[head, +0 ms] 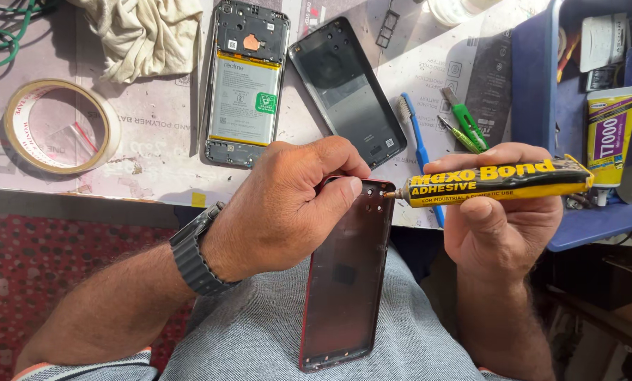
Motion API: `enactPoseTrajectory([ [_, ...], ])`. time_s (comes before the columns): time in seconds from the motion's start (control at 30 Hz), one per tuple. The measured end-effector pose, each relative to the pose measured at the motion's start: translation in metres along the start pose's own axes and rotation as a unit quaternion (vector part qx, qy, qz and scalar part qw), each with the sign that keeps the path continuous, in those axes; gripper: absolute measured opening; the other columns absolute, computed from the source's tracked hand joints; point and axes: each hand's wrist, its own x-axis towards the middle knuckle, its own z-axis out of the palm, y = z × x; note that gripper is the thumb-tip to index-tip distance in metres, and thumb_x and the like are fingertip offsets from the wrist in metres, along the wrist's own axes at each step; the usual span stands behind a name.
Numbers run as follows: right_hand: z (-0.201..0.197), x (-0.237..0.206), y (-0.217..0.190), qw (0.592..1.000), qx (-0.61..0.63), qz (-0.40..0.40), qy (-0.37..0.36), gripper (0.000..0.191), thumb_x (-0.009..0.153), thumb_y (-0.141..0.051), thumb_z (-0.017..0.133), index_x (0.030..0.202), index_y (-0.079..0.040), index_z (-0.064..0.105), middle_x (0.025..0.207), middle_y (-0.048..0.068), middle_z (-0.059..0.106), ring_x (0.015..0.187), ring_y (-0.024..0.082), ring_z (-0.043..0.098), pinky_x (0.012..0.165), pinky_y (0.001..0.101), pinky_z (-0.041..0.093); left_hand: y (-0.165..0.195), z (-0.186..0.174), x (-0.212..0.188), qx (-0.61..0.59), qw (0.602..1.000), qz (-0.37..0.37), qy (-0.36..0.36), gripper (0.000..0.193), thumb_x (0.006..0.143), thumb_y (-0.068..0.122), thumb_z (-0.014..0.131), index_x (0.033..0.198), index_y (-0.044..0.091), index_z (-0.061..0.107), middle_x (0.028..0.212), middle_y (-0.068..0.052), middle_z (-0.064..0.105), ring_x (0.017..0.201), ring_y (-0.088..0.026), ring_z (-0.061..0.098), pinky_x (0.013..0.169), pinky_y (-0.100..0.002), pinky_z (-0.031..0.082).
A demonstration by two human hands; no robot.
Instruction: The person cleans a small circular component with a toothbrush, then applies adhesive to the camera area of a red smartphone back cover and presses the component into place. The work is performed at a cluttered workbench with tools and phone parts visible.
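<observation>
light: we're in strong daylight, bright across the table (pixel 154 166) | shadows: hard and dark, falling under the left hand (pixel 288 204) | glare: we catch sheen on the black back cover (pixel 348 92) | focus: sharp centre, no motion blur | edges: slight wide-angle stretch, lower right corner dim

We see a worktable (pixel 154 169) covered with a pale printed mat, its near edge running across the upper half of the view. On it lies a roll of clear tape (pixel 58 127) at the left, and a crumpled cream cloth (pixel 143 32) behind it. Beside the cloth rests an opened phone body (pixel 245 85) with its battery showing, and just right of that a dark back panel (pixel 348 92). Further right we find a blue toothbrush (pixel 418 152), a green-handled tool (pixel 465 125), and a blue tray (pixel 535 92) at the table's right end.
</observation>
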Motion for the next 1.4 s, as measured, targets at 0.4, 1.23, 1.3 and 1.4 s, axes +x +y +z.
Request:
enactPoseTrajectory([
  [0.4, -0.013, -0.001, 0.008, 0.984, 0.152, 0.087, -0.018, 0.039, 0.104, -0.007, 0.075, 0.131, 0.011, 0.053, 0.111, 0.021, 0.069, 0.111, 0.036, 0.072, 0.089, 0.0463, 0.063, -0.002, 0.001, -0.005, 0.000, 0.999, 0.031, 0.009, 0.011, 0.094, 0.008, 0.061, 0.096, 0.002, 0.069, 0.062, -0.002, 0.063, 0.054, -0.005, 0.056, 0.049, -0.026, 0.045],
  [1.23, 0.014, -0.029, -0.012, 0.922, -0.325, -0.177, -0.113, 0.042, 0.095, -0.009, 0.075, 0.121, -0.009, 0.043, 0.119, 0.027, 0.068, 0.113, 0.036, 0.074, 0.095, 0.0435, 0.064, 0.002, 0.006, -0.006, -0.002, 1.000, 0.020, 0.010, 0.012, 0.093, 0.010, 0.060, 0.094, 0.002, 0.069, 0.064, -0.004, 0.069, 0.054, -0.007, 0.062, 0.050, -0.026, 0.050],
  [1.3, 0.015, -0.029, -0.012, 0.924, -0.320, -0.174, -0.114, 0.042, 0.094, -0.009, 0.075, 0.120, -0.009, 0.043, 0.119, 0.027, 0.068, 0.113, 0.036, 0.074, 0.095, 0.0433, 0.064, 0.003, 0.006, -0.006, -0.002, 1.000, 0.019, 0.010, 0.012, 0.093, 0.010, 0.060, 0.094, 0.002, 0.069, 0.063, -0.004, 0.068, 0.054, -0.007, 0.062, 0.049, -0.027, 0.050],
  [1.4, 0.015, -0.028, -0.012, 0.926, -0.314, -0.175, -0.116, 0.042, 0.093, -0.008, 0.076, 0.120, -0.008, 0.044, 0.118, 0.028, 0.068, 0.113, 0.037, 0.074, 0.094, 0.0432, 0.064, 0.003, 0.005, -0.006, 0.000, 1.000, 0.020, 0.009, 0.012, 0.093, 0.010, 0.060, 0.095, 0.002, 0.069, 0.063, -0.004, 0.068, 0.054, -0.007, 0.063, 0.049, -0.027, 0.050],
])
